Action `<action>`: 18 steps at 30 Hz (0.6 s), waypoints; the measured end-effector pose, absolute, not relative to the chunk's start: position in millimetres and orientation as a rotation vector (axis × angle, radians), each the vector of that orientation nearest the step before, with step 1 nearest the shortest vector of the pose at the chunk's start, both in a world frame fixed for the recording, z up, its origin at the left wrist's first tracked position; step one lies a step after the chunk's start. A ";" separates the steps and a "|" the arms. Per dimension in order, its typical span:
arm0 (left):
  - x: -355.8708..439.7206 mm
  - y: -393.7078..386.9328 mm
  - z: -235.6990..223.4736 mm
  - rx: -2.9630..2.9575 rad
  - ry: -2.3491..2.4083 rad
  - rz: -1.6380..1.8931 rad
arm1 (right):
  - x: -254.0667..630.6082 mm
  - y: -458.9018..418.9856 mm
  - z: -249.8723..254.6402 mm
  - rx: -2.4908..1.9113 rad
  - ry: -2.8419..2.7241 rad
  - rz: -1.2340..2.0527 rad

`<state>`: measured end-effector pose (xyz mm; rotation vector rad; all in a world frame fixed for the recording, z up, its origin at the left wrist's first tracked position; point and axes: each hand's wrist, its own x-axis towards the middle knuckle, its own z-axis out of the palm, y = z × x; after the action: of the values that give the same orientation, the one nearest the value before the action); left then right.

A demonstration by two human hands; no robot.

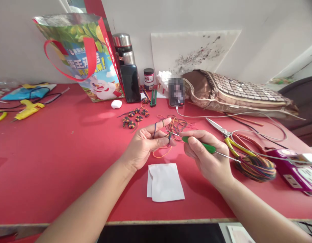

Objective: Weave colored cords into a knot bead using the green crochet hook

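Left hand (pixel 147 145) is pinching a small yarn piece (pixel 169 136) above the red bench (pixel 69 145), strand (pixel 154 130) is looping round its forefinger, right hand (pixel 210 158) is gripping a green-handled hook (pixel 209 147), tip is meeting the piece, white sheet (pixel 166 182) is lying nearby

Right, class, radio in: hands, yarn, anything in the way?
Left hand pinching small yarn piece. Right hand gripping green-handled tool. Loose strands tangled just beyond; folded white sheet apart from both.
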<state>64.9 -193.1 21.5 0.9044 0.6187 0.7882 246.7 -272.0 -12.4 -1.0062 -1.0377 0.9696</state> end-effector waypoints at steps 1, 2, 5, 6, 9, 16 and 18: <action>64.5 -192.8 21.2 0.908 0.618 0.785 | 247.1 -272.1 -12.4 -1.012 -1.033 0.967; 64.0 -192.5 20.8 0.911 0.618 0.780 | 247.5 -272.3 -12.5 -1.015 -1.032 0.962; 63.1 -191.9 20.1 0.919 0.612 0.772 | 248.0 -272.7 -12.3 -1.022 -1.036 0.945; 62.9 -191.8 19.8 0.923 0.615 0.774 | 247.9 -272.8 -11.8 -1.025 -1.040 0.944; 62.8 -191.3 19.2 0.939 0.623 0.789 | 246.9 -272.8 -9.8 -1.025 -1.043 0.941; 63.6 -190.7 19.4 0.931 0.604 0.795 | 246.6 -272.4 -7.5 -0.978 -1.033 0.962; 62.5 -190.5 19.8 0.904 0.599 0.784 | 247.4 -272.5 -7.7 -0.977 -1.038 0.965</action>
<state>62.5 -190.5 19.8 0.9036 0.5991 0.7836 247.4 -272.5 -7.7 -0.9775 -1.0377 0.9651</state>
